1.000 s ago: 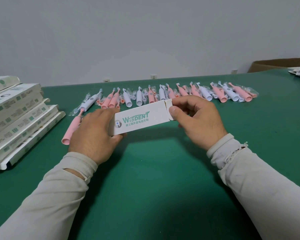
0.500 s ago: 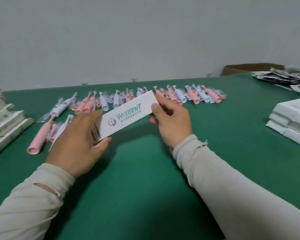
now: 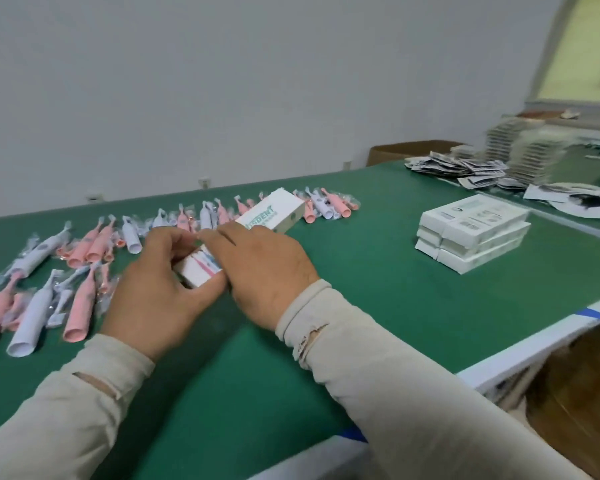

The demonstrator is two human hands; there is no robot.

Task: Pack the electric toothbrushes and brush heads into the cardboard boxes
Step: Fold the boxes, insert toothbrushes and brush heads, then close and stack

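Two hands at frame center hold one white box (image 3: pixel 271 216): left hand (image 3: pixel 156 292) fingers curled round its near end, right hand (image 3: pixel 267 271) fingers clamped over its middle.

toothbrushes (image 3: pixel 84 247) left on table (image 3: pixel 378 292) | box (image 3: pixel 271 214) centre, behind hands | stacked boxes (image 3: pixel 471 233) right

wall (image 3: pixel 222 81): plain grey-white | table (image 3: pixel 378 306): green top (white edging) | window (image 3: pixel 582 46): bright, far right
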